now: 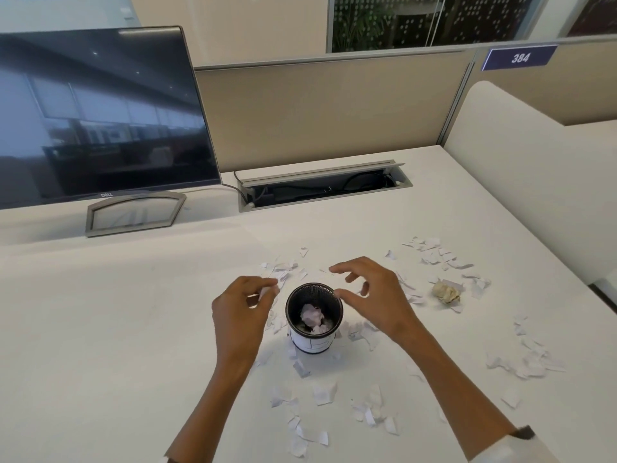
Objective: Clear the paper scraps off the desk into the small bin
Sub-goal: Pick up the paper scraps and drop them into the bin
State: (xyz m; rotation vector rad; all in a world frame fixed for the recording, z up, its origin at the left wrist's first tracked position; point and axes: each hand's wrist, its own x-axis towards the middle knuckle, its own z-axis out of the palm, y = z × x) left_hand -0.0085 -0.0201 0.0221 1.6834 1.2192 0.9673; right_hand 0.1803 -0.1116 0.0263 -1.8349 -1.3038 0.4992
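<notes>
Loose paper scraps (pixel 309 439) nearest, below wrists. Left hand (pixel 242 309) fingers (pixel 267 289) pinching scrap beside small bin (pixel 314 315); right hand (pixel 370 295) fingers released over rim. Step: drop-in. Next: gather worktop (pixel 117 329) scraps, crumpled ball (pixel 446 291) beyond right fingers.

Bin (pixel 314 315) on desk (pixel 133 329) (scraps (pixel 322 394) around)

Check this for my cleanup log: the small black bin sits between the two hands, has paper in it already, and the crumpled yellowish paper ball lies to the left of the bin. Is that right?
Not quite. The head view shows the crumpled yellowish paper ball lying to the right of the small black bin, beyond the right hand. The rest holds: the bin sits between that hand and the left hand and already holds paper.
</notes>
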